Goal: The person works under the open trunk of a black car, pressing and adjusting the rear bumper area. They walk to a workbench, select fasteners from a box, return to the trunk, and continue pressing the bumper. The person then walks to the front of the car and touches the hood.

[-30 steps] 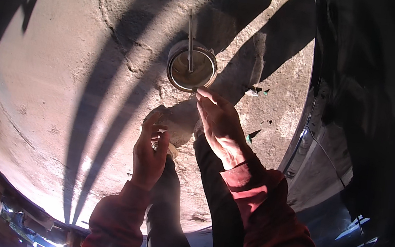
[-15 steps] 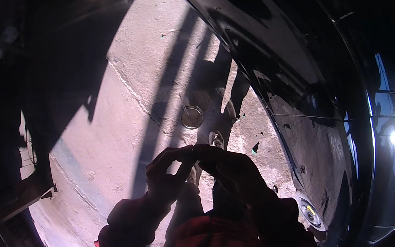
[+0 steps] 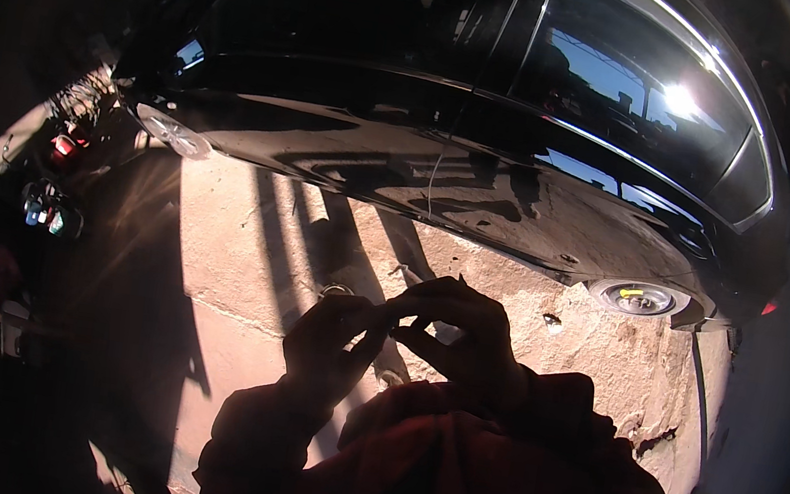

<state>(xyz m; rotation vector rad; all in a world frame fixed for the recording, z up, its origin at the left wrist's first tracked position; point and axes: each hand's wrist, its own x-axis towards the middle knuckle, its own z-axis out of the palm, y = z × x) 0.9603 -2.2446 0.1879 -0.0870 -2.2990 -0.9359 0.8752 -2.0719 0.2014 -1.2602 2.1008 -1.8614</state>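
Note:
My left hand (image 3: 329, 342) and my right hand (image 3: 460, 329) are raised together in front of my chest, both dark against the sunlit ground. Their fingertips meet, thumbs and fingers curled into pinches. Whatever lies between them is too small and too shadowed to make out. Just beyond my left fingers shows the rim of a round tin (image 3: 336, 290) on the ground; my hand covers most of it. Red-dark sleeves cover both forearms.
A shiny black car (image 3: 331, 127) stretches across the far side. Its wheel (image 3: 645, 299) at the right carries a yellow mark; another wheel (image 3: 174, 132) is at the left. Cracked concrete (image 3: 230, 274) lies below, striped by shadows. Shaded clutter (image 3: 51, 214) stands at the left.
My view has swung toward the car, which now spans the top. Both hands stay fingertip to fingertip; my right fingers are more arched. The tin is now mostly hidden behind my left hand.

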